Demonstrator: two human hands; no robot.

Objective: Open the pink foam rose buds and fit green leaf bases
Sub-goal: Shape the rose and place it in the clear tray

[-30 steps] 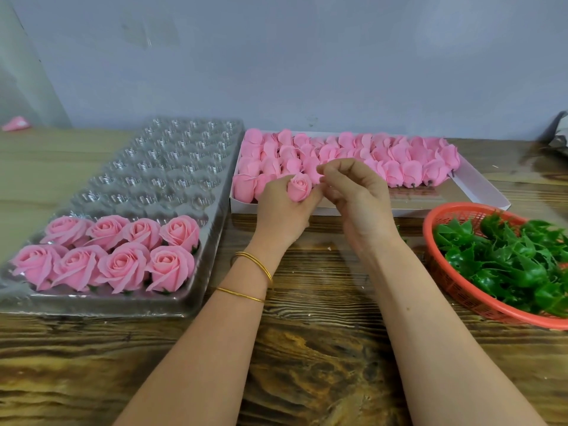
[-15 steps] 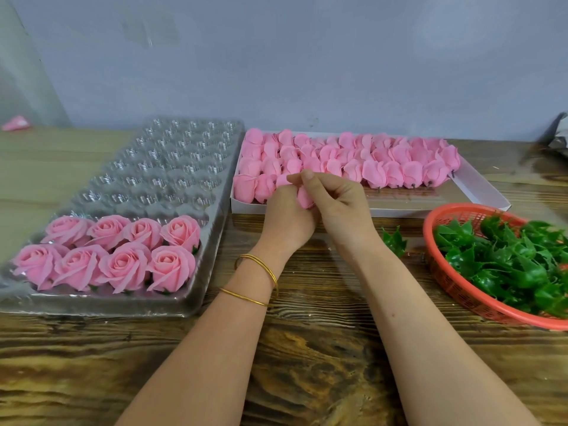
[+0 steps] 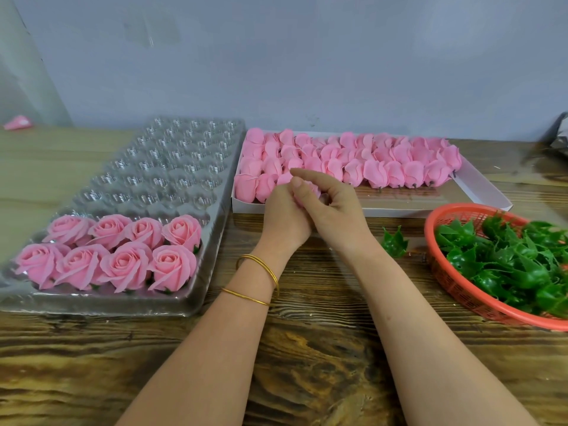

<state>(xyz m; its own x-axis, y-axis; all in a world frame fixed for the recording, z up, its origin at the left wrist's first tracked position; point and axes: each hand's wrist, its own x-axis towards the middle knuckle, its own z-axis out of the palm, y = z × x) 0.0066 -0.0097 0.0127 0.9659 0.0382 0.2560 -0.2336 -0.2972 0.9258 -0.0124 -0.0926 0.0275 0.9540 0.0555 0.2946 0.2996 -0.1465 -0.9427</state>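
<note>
Pink foam rose bud (image 3: 304, 198) sits at frame centre, mostly hidden, gripped between the left hand (image 3: 284, 216) and right hand (image 3: 335, 207). Both hands' fingers (image 3: 316, 178) are curled round it, just in front of the white box (image 3: 384, 210) of closed buds (image 3: 384, 170). One green leaf base (image 3: 395, 242) lies on the tabletop (image 3: 307, 348) at right, beside the red basket (image 3: 445, 281). Opened roses (image 3: 123, 253) fill the clear tray (image 3: 123, 302), lower left.

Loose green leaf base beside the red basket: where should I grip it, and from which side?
Probably pinch the loose leaf base low on its body, coming from the left: its spiky tips point up and the red basket crowds its right.
</note>
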